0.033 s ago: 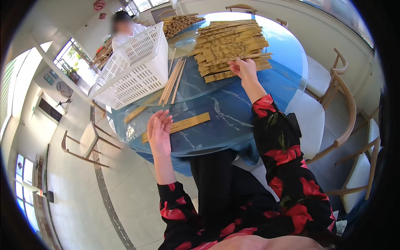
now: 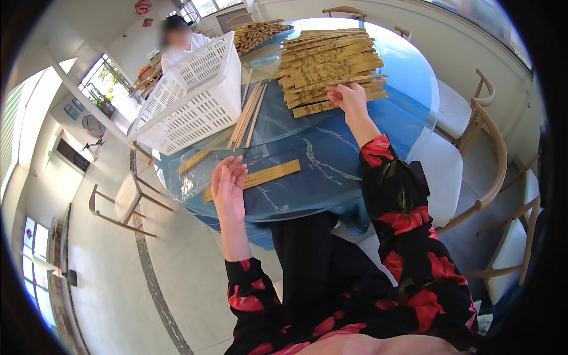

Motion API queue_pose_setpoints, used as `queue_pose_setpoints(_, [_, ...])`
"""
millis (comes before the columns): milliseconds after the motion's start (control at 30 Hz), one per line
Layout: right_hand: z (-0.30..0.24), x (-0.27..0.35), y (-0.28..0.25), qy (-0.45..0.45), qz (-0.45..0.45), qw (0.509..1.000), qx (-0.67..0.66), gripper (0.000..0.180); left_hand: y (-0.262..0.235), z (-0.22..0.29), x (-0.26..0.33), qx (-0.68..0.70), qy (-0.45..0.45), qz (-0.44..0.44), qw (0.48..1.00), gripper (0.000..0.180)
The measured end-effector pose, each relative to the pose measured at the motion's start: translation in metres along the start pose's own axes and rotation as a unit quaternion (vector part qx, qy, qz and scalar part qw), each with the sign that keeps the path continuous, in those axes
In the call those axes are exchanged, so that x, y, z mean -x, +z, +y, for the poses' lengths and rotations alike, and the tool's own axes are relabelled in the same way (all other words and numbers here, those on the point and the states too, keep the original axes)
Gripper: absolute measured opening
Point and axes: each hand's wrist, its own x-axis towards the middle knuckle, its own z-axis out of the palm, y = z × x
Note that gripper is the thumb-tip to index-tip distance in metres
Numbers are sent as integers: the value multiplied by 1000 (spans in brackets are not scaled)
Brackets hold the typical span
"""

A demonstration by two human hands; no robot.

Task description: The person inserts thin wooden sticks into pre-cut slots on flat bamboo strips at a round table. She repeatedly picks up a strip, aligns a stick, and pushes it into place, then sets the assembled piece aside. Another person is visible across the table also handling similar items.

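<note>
My left hand (image 2: 229,186) is raised over the near edge of the table, palm turned up and fingers loosely bent and apart, holding nothing. Partly hidden behind it lies a flat yellow paper chopstick sleeve (image 2: 272,173) with dark print. Farther right, my right hand (image 2: 350,99) is closed, thumb against fingers, at the near side of a stacked pile of yellow chopstick sleeves (image 2: 325,56). A thin strip passes behind its knuckles; what the fingertips pinch cannot be made out. Several bare wooden chopsticks (image 2: 249,115) lie left of the pile.
A white slatted plastic basket (image 2: 195,118) stands on the left of the round blue-covered table (image 2: 331,177). Another yellow sleeve (image 2: 195,161) lies by its base. More sticks (image 2: 257,35) are heaped at the back. Beyond the basket is another person (image 2: 177,50). Wooden chairs (image 2: 438,171) stand around.
</note>
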Motion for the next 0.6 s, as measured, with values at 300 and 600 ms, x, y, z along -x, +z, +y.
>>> queue_pose_setpoints(300, [10, 14, 12, 20, -46, 998, 42, 25, -7, 0, 5, -18, 20, 25, 999, 26])
queue_pose_setpoints(600, [31, 12, 19, -189, -109, 942, 255, 20, 28, 0, 6, -372, 94, -51, 922, 14])
